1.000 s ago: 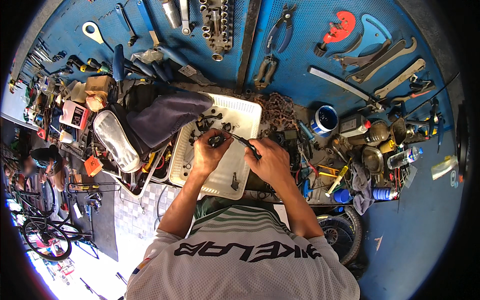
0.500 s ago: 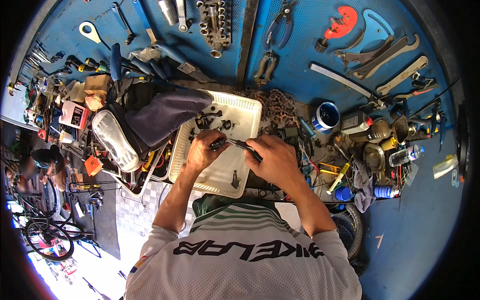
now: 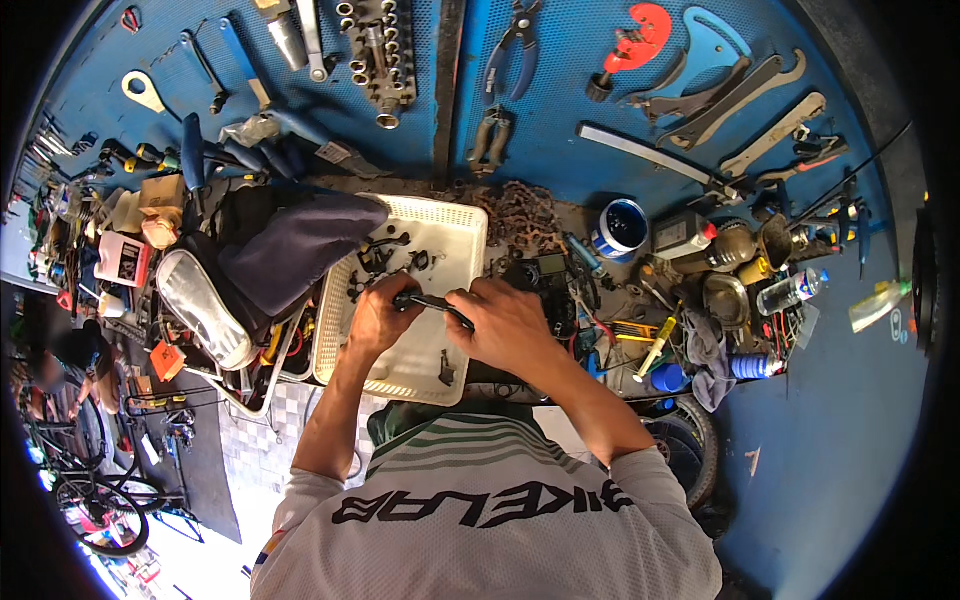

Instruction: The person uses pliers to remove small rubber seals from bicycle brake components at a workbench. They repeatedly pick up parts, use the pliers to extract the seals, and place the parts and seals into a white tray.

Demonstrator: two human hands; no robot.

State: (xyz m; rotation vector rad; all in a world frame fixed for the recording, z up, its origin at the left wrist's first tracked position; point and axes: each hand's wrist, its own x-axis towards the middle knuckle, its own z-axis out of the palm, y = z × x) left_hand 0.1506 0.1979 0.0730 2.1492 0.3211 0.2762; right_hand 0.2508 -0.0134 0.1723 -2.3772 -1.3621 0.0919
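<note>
Head view: the left hand (image 3: 380, 314) has its fingers curled in, pinching a small dark part (image 3: 404, 298) over the white basket (image 3: 437, 210), near its middle. The right hand (image 3: 505, 322), around the basket's 3 o'clock, has its fingers closed round a slim dark tool (image 3: 436, 302) that points at about 9 toward the part. Can't tell if they're actually touching. Loose black bits (image 3: 378, 257) sit at 11 in the basket, a dark bracket-like piece (image 3: 446, 369) at 5.
</note>
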